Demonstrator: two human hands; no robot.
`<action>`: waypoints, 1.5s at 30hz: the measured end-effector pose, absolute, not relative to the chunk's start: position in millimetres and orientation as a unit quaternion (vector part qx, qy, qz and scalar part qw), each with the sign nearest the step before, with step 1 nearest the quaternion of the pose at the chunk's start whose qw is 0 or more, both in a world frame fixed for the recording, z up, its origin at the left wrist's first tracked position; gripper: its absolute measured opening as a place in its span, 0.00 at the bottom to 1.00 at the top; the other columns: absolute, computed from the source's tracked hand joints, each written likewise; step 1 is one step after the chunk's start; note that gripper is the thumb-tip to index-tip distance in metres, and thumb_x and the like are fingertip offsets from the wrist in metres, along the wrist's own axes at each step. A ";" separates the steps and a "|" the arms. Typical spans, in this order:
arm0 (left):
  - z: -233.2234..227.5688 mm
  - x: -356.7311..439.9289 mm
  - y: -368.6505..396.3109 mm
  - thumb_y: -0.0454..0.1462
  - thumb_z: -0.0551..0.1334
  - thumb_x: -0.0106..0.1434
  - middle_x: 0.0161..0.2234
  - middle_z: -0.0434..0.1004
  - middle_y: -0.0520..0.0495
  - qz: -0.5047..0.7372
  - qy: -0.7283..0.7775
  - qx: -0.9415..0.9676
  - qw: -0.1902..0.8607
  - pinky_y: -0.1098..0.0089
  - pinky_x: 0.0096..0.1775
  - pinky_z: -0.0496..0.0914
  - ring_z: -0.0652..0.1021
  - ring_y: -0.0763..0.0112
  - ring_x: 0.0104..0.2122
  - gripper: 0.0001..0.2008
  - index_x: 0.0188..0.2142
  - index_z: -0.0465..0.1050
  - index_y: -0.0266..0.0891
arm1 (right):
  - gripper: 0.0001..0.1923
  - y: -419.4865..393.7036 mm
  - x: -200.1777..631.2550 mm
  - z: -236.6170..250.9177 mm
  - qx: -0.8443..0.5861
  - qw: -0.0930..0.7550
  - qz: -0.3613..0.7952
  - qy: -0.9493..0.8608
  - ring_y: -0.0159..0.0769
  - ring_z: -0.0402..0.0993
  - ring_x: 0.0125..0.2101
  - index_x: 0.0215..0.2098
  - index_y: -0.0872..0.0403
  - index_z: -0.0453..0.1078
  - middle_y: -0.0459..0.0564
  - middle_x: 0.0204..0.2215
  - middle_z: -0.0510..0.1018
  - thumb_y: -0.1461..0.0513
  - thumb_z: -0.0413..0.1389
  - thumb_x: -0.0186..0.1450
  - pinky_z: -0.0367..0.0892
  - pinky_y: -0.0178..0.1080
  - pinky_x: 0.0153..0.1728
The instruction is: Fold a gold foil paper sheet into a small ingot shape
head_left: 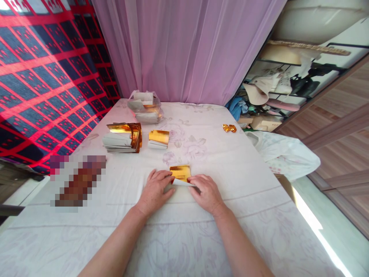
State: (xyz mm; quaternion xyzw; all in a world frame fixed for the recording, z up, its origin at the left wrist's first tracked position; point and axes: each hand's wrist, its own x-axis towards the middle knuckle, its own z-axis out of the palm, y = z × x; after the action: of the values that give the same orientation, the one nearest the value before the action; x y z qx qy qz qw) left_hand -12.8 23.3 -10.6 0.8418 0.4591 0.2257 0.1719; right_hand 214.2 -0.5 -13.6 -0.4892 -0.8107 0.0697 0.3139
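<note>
Gold foil sheet (180,172) lies flat on the white flowered cloth (230,161), directly between both hands, its near white edge folded toward the person. Left hand (155,191) presses palm-down, fingertips on the sheet's left edge. Right hand (206,192) lies flat too, fingers pinning the folded white strip. Beyond: gold foil stacks (123,137), a smaller stack (158,138), a plastic bag (145,106).

A foil sheet (180,172) lies on the bed (245,181) between both hands. Behind it sit two paper stacks (122,141), and farther back a plastic bag (145,107).
</note>
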 end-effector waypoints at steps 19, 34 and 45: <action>-16.4 -12.4 25.9 0.34 0.60 0.63 0.41 0.80 0.48 0.286 0.474 0.809 0.195 0.49 0.57 0.59 0.78 0.64 0.43 0.07 0.40 0.74 0.44 | 0.08 0.6 214.1 -24.2 -0.542 0.352 0.034 -0.762 0.37 0.75 0.28 0.36 0.53 0.70 0.49 0.27 0.78 0.59 0.50 0.66 0.68 0.37 0.31; -15.1 -13.1 25.1 0.38 0.53 0.68 0.34 0.79 0.50 0.333 0.489 0.785 0.185 0.50 0.56 0.61 0.77 0.65 0.37 0.09 0.37 0.71 0.43 | 0.11 -1.3 205.7 -23.0 -0.559 0.414 0.164 -0.700 0.36 0.78 0.34 0.42 0.51 0.67 0.49 0.34 0.80 0.58 0.56 0.61 0.72 0.36 0.38; -12.7 -12.5 23.0 0.43 0.52 0.68 0.30 0.76 0.50 0.398 0.507 0.730 0.226 0.68 0.38 0.70 0.76 0.68 0.33 0.11 0.36 0.70 0.42 | 0.29 -5.0 190.4 -14.8 -0.558 0.442 0.193 -0.675 0.31 0.73 0.26 0.60 0.53 0.56 0.40 0.23 0.74 0.62 0.55 0.60 0.71 0.34 0.35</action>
State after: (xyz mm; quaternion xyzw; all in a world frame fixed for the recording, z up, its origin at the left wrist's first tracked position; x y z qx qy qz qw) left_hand -12.5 23.0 -12.7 0.7303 0.5071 0.3980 0.2258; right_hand 190.4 -5.0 -14.8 -0.5580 -0.6751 0.1934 0.4421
